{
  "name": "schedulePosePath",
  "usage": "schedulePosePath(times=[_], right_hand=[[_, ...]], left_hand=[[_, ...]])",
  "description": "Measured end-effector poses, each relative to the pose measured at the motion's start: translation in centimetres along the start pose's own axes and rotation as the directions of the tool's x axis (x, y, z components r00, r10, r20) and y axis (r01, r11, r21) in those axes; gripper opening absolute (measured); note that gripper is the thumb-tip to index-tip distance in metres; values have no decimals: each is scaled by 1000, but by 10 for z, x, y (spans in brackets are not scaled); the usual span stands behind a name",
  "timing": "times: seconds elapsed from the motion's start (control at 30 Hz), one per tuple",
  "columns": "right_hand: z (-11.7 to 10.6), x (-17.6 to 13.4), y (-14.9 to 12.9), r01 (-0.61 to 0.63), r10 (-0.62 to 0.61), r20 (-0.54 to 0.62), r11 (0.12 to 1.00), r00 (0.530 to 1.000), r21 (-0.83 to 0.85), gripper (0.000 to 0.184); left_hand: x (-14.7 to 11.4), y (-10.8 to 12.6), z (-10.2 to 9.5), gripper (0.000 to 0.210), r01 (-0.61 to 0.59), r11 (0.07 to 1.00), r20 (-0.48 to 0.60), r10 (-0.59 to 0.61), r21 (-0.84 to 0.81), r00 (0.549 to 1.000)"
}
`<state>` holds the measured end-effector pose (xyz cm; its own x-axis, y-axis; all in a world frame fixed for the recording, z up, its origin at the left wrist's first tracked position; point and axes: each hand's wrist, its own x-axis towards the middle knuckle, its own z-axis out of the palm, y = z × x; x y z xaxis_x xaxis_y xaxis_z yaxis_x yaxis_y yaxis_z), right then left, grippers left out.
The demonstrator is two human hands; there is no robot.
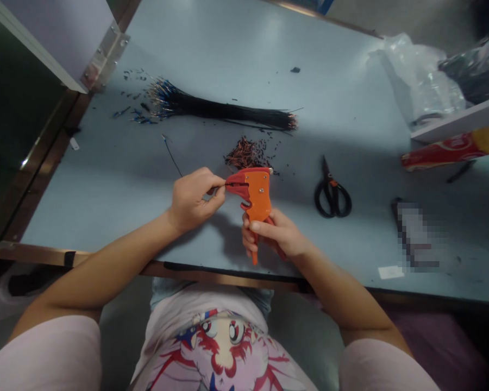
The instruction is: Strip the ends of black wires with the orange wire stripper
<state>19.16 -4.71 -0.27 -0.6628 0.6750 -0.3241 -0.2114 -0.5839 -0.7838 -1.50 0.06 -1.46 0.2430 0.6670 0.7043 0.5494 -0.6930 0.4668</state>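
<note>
My right hand point(271, 233) is wrapped round the handles of an orange and red wire stripper point(258, 198), its jaws pointing left. With thumb and fingers pinched, my left hand point(198, 198) holds a thin black wire point(173, 156) right at those jaws. The wire's far end, with a small blue and metal terminal, sticks out beyond the hand to the upper left. Behind the tool lies a heap of copper and black wire scraps point(246, 153). Farther back, a thick bundle of black wires point(228, 110) lies across the table, blue terminals at its left end and bare copper at its right.
Black-handled scissors point(333, 198) lie right of the tool. Farther right are a blurred-out dark object point(415, 233), a white paper slip point(391, 272) and a red and yellow packet point(452, 149). Clear plastic bags point(424, 76) sit at the back right. A white panel point(65, 38) rises at the left.
</note>
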Motion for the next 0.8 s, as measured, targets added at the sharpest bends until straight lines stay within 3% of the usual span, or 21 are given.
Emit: schedulePosePath(times=[0.5,0.8], right_hand=[[5,-1,-1,-24,24,0,999,1000,28,29],[1,5,0,6,-1,-56,997,998,79,36]], left_hand=[[-1,1,0,8,-52,999,-4,52,9,999],[0,-5,5,9,29,1000,46,-29,5,999]])
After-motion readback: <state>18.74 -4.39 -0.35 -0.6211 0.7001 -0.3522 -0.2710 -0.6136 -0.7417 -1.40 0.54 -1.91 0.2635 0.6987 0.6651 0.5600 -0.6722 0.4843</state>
